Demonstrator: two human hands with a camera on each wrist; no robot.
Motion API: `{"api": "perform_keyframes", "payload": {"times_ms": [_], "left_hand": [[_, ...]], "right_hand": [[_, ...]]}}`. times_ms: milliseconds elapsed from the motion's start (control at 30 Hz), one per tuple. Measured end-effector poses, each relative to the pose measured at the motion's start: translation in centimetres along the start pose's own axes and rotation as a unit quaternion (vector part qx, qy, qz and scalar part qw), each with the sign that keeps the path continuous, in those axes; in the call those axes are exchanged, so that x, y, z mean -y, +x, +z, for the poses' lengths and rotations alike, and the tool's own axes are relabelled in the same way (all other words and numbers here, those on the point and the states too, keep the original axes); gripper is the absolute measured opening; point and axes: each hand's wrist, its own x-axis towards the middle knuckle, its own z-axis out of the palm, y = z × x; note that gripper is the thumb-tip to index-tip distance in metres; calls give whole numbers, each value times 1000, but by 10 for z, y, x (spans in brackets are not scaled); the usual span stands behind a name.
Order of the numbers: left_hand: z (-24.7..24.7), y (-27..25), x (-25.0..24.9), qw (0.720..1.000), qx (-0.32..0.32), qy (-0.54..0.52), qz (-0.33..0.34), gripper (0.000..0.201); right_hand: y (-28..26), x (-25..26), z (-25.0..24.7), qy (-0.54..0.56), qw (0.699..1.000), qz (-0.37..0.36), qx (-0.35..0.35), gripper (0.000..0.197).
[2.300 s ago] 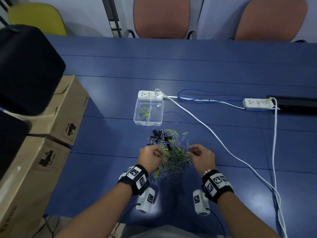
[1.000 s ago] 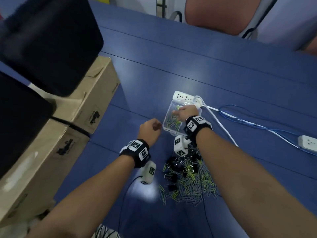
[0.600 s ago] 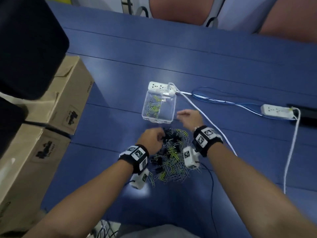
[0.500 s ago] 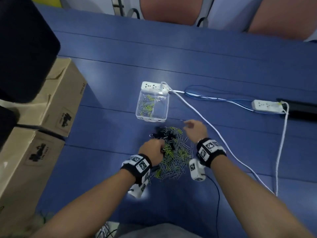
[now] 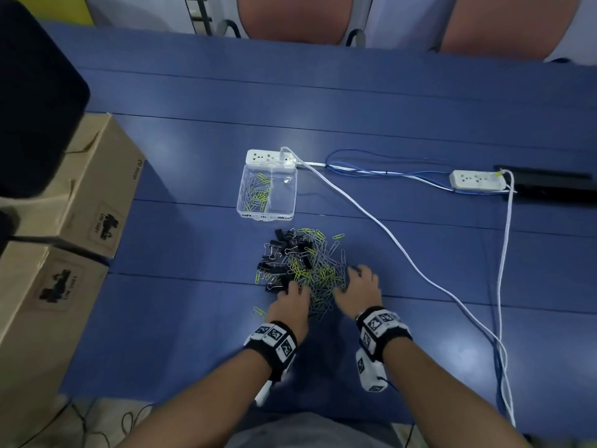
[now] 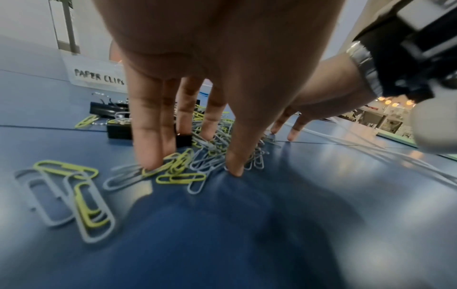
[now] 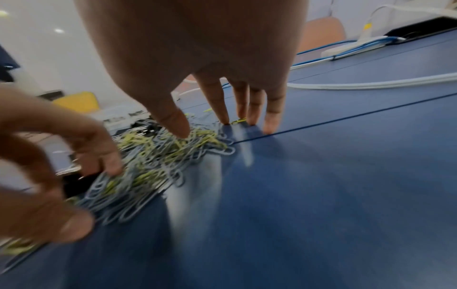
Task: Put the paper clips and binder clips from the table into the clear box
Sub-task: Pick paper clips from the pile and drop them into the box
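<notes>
Cardboard boxes (image 5: 80, 202) stand at the table's (image 5: 387, 124) left edge. Clear box (image 5: 267, 194), holding some paper clips, sits beyond the pile (image 5: 307, 266) of paper clips and black binder clips. Left hand (image 5: 290, 305), fingers straight and spread, presses the pile's near edge; right hand (image 5: 360, 287), also wide, touches its right side.

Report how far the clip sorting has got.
Done: some yellow and grey paper clips lie in the left compartment of the clear plastic box; no black binder clips show inside. In hand: the left hand and right hand touch the mixed clip pile with straight fingers, holding nothing. Left: most of the pile, on the blue table.
</notes>
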Motion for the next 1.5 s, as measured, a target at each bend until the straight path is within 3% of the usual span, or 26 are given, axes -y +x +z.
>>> {"api": "perform_keyframes", "payload": {"times_ms": [167,433,633,800,1033,1267,1500], "left_hand": [[1,-3,6,1000,-3,-7,28,41],[6,-15,25,996,-24,44,68,40],[26,-18,31,996,-47,11,81,47],[27,-18,36,994,-71,-75,23,35],[21,-12,36,995,-36,-81,34,13],[16,-10,38,993,-31,-113,17,12],[-4,-6,42,964,-66,-257,-4,14]], "right_hand": [[-15,3,17,-14,997,-71,9,68],[-15,8,20,12,995,-100,-4,36],[-18,17,19,-15,995,-100,-2,10],[-19,20,10,20,997,-76,-8,9],[-20,14,-4,142,990,-3,4,9],[-22,9,-19,197,980,5,-11,9],[-15,14,-30,295,954,27,-39,18]]}}
